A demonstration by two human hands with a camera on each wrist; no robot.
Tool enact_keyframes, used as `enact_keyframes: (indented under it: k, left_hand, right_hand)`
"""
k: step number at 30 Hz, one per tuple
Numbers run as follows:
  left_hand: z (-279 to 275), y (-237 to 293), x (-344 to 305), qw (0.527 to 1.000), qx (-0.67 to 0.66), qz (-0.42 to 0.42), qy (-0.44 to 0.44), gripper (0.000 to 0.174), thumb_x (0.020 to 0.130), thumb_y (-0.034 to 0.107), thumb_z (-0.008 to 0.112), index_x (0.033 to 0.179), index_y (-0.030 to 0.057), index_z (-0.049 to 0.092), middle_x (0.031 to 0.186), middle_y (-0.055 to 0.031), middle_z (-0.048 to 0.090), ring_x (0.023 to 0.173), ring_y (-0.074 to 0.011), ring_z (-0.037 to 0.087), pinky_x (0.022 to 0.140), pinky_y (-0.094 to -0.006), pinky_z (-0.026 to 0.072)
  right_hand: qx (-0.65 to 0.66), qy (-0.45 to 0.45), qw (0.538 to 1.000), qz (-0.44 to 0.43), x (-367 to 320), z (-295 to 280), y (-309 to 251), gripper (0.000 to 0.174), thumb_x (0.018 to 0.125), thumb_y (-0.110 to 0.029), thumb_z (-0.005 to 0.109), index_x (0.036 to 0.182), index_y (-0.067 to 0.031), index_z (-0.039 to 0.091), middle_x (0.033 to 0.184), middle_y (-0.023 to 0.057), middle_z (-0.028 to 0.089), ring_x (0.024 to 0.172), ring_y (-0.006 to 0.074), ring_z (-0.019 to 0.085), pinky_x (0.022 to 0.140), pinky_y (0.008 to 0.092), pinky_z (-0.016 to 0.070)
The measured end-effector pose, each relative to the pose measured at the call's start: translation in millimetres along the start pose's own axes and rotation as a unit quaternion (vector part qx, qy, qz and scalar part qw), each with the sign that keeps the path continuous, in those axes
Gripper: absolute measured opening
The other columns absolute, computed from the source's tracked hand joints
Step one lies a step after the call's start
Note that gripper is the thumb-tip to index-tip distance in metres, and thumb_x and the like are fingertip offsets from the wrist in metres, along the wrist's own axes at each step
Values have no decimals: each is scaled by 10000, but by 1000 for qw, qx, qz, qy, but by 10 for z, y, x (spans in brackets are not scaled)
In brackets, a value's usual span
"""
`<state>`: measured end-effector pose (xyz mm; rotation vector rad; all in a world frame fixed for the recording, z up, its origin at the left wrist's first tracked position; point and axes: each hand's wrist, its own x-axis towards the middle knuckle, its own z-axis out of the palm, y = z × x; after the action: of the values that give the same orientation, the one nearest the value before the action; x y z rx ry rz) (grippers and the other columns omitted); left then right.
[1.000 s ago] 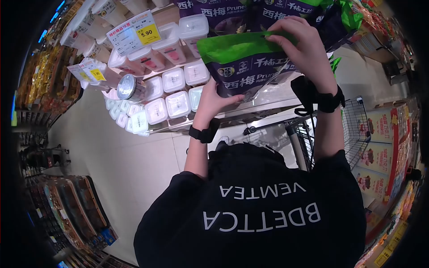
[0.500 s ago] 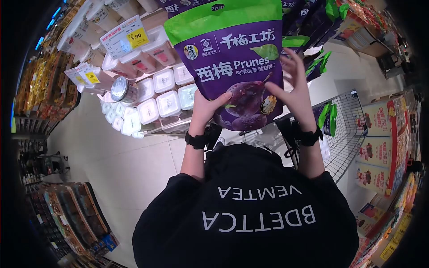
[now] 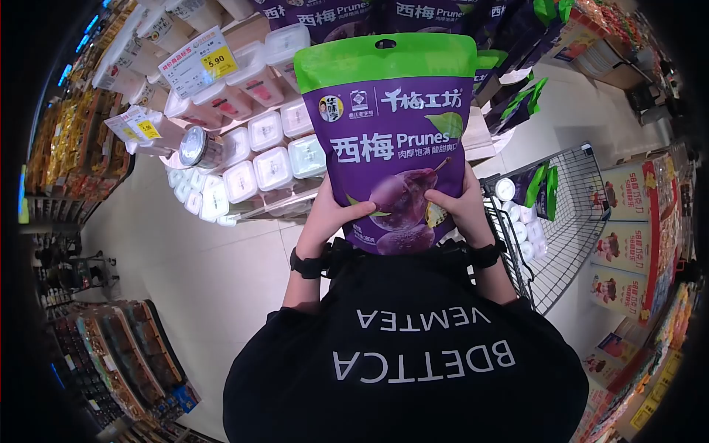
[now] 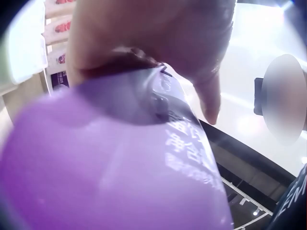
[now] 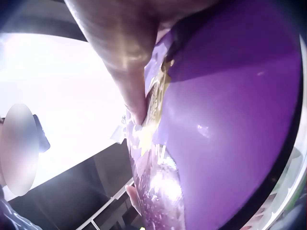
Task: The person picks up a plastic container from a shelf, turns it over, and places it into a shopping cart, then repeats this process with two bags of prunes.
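Observation:
A purple bag of prunes (image 3: 391, 111) with a bright green top band stands upright before the chest, its printed front facing the head camera. My left hand (image 3: 329, 215) grips its lower left side, thumb across the front and the other fingers hidden behind. On the opposite side my right hand (image 3: 465, 210) holds it the same way, thumb by the plum picture. In the left wrist view the left hand (image 4: 153, 33) curls over the bag's edge (image 4: 110, 163). From the right wrist, the thumb of the right hand (image 5: 120, 52) presses against the shiny bag (image 5: 230, 120).
Behind the bag, a display shelf carries white-lidded tubs (image 3: 271, 168), price signs (image 3: 198, 63) and more prune bags (image 3: 428, 15). At the right, a wire shopping cart (image 3: 569, 244) contains several white-lidded tubs (image 3: 521, 229) and a green-and-purple bag (image 3: 543, 190). Stacked boxes (image 3: 620, 244) stand beyond it.
The bag has come from the shelf side toward the chest and tipped up to face the head camera. The right hand let go of its top edge and now grips its lower right side.

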<state>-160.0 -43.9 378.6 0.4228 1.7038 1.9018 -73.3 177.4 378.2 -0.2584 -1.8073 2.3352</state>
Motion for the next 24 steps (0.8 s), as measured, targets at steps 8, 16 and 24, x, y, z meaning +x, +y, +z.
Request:
enact_keyframes:
  k: [8, 16, 24]
  left_hand:
    - [37, -232, -202, 1000, -24, -3, -17, 796, 621, 86, 793, 1272, 30, 339, 1189, -74, 484, 1094, -163, 468, 934, -313, 381]
    - [45, -264, -213, 999, -25, 8, 30, 691, 641, 109, 781, 1205, 14, 393, 1123, -75, 523, 1034, -160, 504, 893, -312, 412]
    - [7, -237, -127, 997, -60, 34, 34, 693, 642, 115, 784, 1205, 14, 394, 1105, -71, 529, 1002, -160, 516, 876, -307, 420]
  right_hand:
    - [7, -15, 999, 30, -43, -33, 32, 638, 683, 1, 729, 1236, -8, 411, 1130, 66, 541, 1011, 130, 535, 865, 277, 444]
    - [-23, -44, 999, 19, 9, -62, -46, 699, 686, -43, 740, 1280, -4, 373, 1141, 73, 529, 1035, 143, 517, 891, 291, 425]
    - [18, -102, 988, 113, 30, -118, -161, 587, 735, -119, 704, 1230, -11, 407, 1118, 69, 537, 1012, 142, 525, 864, 286, 429]
